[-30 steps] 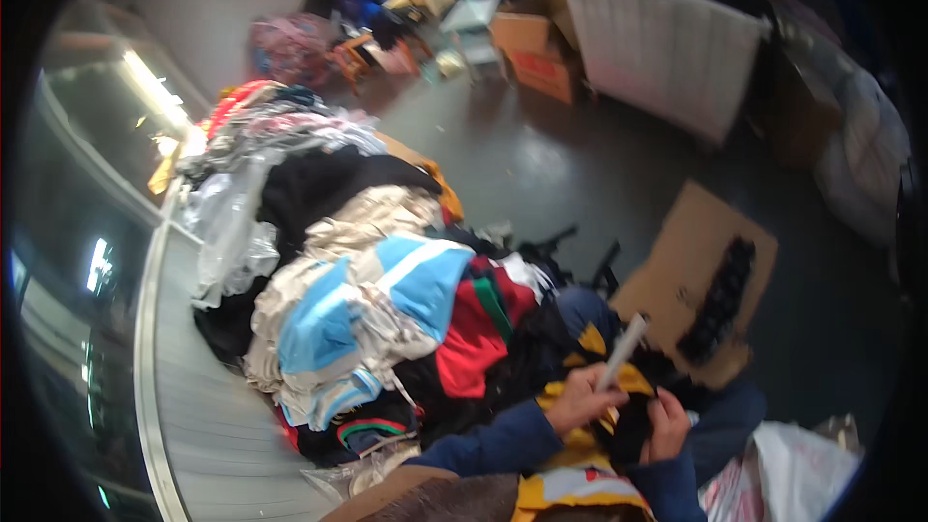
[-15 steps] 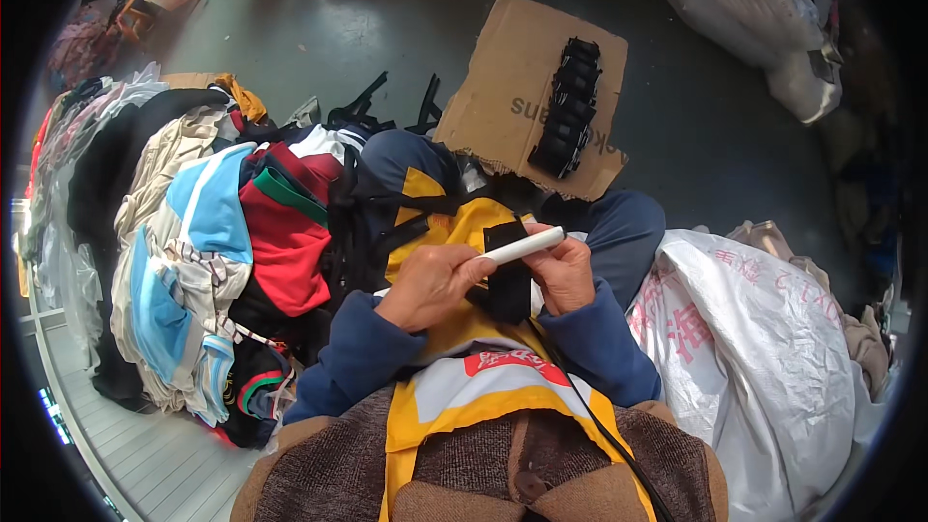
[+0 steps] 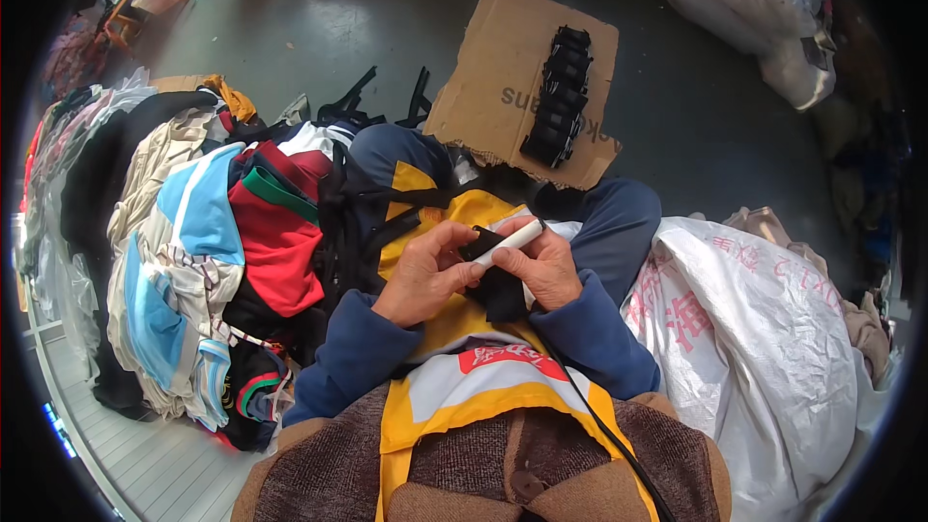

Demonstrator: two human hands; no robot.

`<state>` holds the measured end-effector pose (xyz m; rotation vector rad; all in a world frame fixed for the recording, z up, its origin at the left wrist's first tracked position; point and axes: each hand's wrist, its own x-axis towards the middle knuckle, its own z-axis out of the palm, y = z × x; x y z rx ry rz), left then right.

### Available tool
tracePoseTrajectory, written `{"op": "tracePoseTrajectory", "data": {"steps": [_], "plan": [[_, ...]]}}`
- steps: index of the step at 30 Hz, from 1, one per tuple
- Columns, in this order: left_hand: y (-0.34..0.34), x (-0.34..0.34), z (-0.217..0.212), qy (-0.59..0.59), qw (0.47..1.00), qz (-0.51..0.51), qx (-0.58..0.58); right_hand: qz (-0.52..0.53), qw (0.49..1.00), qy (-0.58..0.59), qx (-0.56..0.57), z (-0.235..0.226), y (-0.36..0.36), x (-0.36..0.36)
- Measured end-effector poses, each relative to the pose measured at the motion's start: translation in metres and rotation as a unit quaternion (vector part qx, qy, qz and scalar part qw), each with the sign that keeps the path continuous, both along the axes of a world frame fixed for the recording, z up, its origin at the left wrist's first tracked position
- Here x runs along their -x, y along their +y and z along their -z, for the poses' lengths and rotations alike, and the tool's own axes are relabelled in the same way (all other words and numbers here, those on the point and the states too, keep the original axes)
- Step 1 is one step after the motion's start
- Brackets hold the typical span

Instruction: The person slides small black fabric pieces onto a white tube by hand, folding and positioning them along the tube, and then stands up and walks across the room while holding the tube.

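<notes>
My left hand [image 3: 432, 273] and my right hand [image 3: 549, 269] meet over my lap, both closed. Between them a slim white stick [image 3: 512, 243], shaped like a pen or tube, slants up to the right. My right thumb and fingers grip its middle and upper part. The left thumb touches its lower end, while the left fingers pinch a black fabric strip [image 3: 482, 241] against it. More of this black fabric hangs below the stick, between my palms. The fingertips behind the strip are partly hidden.
Ahead on the floor lies a cardboard sheet [image 3: 475, 75] bearing a row of black folded pieces [image 3: 561, 101]. A heap of mixed garments [image 3: 280, 242] rises at my left. White woven sack [image 3: 744, 348] at my right; a yellow apron [image 3: 435, 430] covers my front.
My right thumb has come across the white stick, and its upper end sits closer to the right hand. The left fingers have moved up onto the black strip, which is now folded near the stick.
</notes>
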<state>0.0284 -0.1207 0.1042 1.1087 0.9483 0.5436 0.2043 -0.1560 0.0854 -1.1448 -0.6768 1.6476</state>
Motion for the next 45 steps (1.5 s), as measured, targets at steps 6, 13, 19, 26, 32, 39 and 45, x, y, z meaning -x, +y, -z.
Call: {"op": "tracePoseTrajectory", "data": {"steps": [6,13,19,26,32,39,45], "plan": [[-0.003,-0.001,0.006,-0.053,0.998,0.013,0.024,0.020,1.000,-0.011,-0.014,0.004,0.001,-0.002],[-0.006,-0.001,0.001,-0.031,0.997,0.033,0.064,0.082,0.984,0.156,0.011,0.001,0.004,-0.004],[-0.008,-0.004,0.000,-0.012,0.997,0.030,0.070,0.079,0.972,0.219,0.033,0.006,0.004,-0.008],[-0.009,-0.017,-0.015,0.153,0.956,0.001,-0.250,0.091,0.985,0.142,-0.019,0.003,0.006,-0.006],[-0.007,-0.013,-0.021,0.169,0.947,0.000,-0.274,0.062,0.989,0.135,-0.005,0.005,0.007,-0.009],[-0.006,-0.013,-0.014,0.191,0.962,-0.041,-0.189,0.019,0.998,0.054,0.029,0.018,0.002,-0.011],[0.003,-0.008,-0.013,0.046,0.996,-0.070,0.009,0.073,0.993,0.094,0.008,0.018,0.004,-0.008]]}}
